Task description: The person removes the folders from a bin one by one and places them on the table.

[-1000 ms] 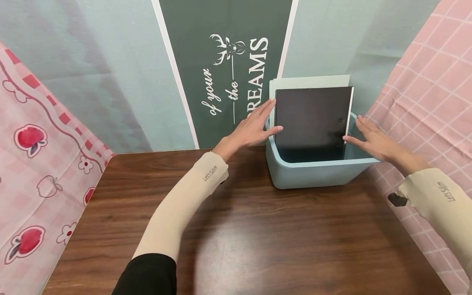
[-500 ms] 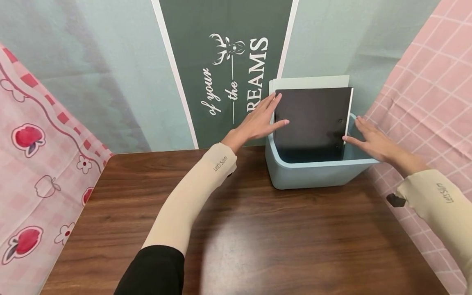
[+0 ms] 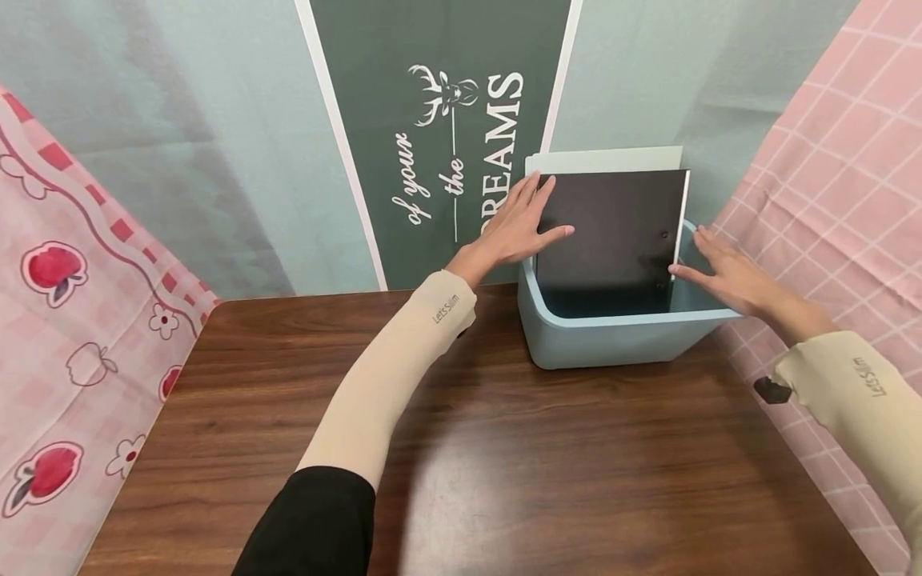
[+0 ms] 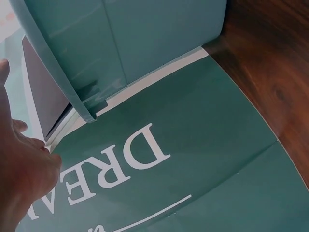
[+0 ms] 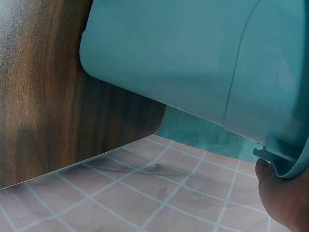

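Note:
A light blue plastic bin [image 3: 605, 344] stands at the table's back right. Inside it, a black flat square panel [image 3: 612, 232] with a white right edge leans upright before pale green flat sheets [image 3: 619, 158]. My left hand [image 3: 515, 228] lies with straight, spread fingers at the panel's left edge, thumb across its front. In the left wrist view, those fingertips are right at the edges of the panel and sheets. My right hand [image 3: 735, 276] rests at the bin's right rim, fingers extended, thumb tip at the panel's right edge. The right wrist view shows part of this hand at the rim.
The brown wooden table [image 3: 432, 448] reaches forward to a printed cloth [image 3: 432, 48] with white lettering. A pink checked cloth [image 3: 828, 200] hangs close on the right, and an apple-print cloth [image 3: 65, 360] on the left.
My left hand has moved right and slightly up, its fingers and thumb now overlapping the black panel's left part. The right hand, bin and panel have hardly moved.

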Demonstrator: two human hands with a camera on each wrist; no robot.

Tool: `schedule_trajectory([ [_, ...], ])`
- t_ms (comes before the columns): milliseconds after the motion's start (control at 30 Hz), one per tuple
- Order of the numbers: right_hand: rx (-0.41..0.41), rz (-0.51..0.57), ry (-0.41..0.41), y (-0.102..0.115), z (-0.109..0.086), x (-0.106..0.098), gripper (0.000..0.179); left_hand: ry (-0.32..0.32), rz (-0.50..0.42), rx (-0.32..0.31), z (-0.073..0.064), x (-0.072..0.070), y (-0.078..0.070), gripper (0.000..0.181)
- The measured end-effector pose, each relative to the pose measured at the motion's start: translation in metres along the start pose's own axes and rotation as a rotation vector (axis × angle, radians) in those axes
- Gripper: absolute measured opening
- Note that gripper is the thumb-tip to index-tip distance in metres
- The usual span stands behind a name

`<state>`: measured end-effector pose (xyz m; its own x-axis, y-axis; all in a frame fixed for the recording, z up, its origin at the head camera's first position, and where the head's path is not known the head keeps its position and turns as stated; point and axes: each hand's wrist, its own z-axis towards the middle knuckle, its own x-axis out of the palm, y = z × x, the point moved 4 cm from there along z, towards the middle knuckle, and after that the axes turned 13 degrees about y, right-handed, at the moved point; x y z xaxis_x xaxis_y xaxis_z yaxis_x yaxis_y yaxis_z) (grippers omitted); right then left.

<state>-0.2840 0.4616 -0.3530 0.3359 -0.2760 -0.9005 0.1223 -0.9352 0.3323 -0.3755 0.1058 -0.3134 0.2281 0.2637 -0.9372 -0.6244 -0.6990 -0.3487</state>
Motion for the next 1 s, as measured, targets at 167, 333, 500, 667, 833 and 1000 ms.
schedule_trajectory([
  [167, 0.003, -0.003, -0.002, 0.0, -0.002, 0.001, 0.093, 0.0, 0.002, -0.009, 0.004, 0.002, 0.0, 0.095],
  [333, -0.003, 0.003, -0.017, -0.001, -0.003, 0.0, 0.093, -0.007, -0.002, -0.008, 0.005, 0.003, -0.002, 0.093],
  [500, -0.001, 0.004, -0.022, -0.001, -0.005, -0.001, 0.092, -0.005, -0.007, -0.016, 0.007, 0.003, -0.003, 0.092],
  [667, 0.001, -0.003, -0.021, 0.0, -0.008, 0.0, 0.092, -0.007, 0.026, -0.022, 0.01, 0.004, -0.005, 0.09],
  [833, 0.005, 0.0, -0.007, 0.003, -0.009, 0.002, 0.093, 0.005, 0.08, -0.033, 0.012, 0.005, -0.007, 0.089],
  [1000, 0.008, 0.007, -0.015, 0.003, -0.009, 0.003, 0.092, 0.022, 0.111, -0.043, 0.016, 0.007, -0.01, 0.09],
])
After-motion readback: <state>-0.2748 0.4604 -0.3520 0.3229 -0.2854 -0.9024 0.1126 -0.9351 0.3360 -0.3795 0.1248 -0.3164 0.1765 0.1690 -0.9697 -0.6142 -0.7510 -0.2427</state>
